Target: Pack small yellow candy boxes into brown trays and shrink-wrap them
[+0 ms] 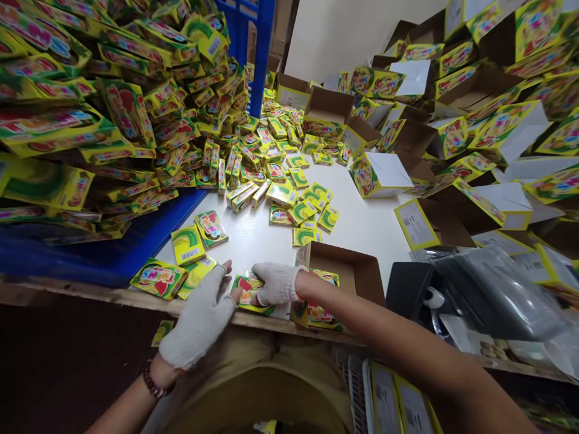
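Both my hands wear white fingerless knit gloves. At the table's front edge, a small yellow-green box (244,289) with a red fruit picture lies between them. My right hand (277,282) has its fingers curled over the box's right end, their tips partly hidden. My left hand (201,313) is at the other end, thumb at the box's edge and fingers apart. Just right of my right hand stands an open display carton (357,271), brown inside, with similar small boxes (323,310) in its near side. More loose boxes (187,244) lie beyond my left hand.
A blue crate (181,220) heaped with small boxes stands at the left. Scattered small boxes (307,208) cover the middle of the white table (362,217). Open display cartons (384,172) pile up at the right, near clear plastic wrapping (493,289) and a black object (407,286).
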Tool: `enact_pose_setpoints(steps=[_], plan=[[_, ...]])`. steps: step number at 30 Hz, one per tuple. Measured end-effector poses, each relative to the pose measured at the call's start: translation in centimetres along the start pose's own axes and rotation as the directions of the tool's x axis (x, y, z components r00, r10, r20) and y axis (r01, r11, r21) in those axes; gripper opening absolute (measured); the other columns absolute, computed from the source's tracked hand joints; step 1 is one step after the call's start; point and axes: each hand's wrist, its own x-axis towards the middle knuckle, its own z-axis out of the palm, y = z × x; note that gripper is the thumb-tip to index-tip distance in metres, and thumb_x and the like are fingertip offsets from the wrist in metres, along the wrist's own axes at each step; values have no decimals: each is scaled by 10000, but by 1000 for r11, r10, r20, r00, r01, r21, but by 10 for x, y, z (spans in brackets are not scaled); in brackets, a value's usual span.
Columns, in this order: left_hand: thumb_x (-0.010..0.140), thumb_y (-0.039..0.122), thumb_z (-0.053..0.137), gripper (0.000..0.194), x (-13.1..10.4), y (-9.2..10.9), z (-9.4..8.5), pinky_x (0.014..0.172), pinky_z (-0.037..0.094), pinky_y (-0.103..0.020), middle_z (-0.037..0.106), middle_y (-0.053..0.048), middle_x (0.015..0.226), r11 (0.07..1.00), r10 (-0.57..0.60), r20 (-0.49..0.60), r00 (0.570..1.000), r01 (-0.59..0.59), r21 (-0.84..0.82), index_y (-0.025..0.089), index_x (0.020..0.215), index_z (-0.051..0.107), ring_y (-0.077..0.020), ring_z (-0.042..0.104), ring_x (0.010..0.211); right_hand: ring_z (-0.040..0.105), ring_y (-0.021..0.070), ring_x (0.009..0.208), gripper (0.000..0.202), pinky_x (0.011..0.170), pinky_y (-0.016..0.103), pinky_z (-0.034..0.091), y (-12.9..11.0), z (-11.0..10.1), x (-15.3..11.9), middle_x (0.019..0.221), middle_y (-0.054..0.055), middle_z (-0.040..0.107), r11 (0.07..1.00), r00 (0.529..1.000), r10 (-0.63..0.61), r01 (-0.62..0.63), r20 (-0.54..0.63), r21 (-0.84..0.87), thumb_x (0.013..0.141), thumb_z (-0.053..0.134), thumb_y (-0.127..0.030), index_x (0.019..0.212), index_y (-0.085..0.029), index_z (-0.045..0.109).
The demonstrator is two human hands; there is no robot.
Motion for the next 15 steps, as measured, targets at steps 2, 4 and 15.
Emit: enact_pose_setpoints(steps=[2,4,15], plan=[[723,494,603,625,-1,-3,5,1071,472,-504,638,-170,1295,991,49,30,998,-53,123,157,1248,578,-324,607,1207,677,277,962,579,717,315,507,-4,4,5,1118,148,698,998,996,28,-24,86,-50,683,755,-477,1142,-148,627],[734,467,580,619,-1,-6,7,1081,464,-495,642,-167,1287,982,51,70,996,-63,176,149,1265,568,-319,592,1233,687,289,948,629,714,327,514,-6,4,6,1110,148,703,997,992,52,-46,114,-60,634,782,-509,1136,-158,640],[867,444,578,608,10,5,28,1170,368,-457,516,-150,1431,955,159,-189,969,-199,-219,187,1400,436,-274,487,1350,601,276,1002,569,794,388,507,-9,11,-5,1218,136,564,990,915,-82,31,-395,-135,740,682,-267,1264,-177,480]])
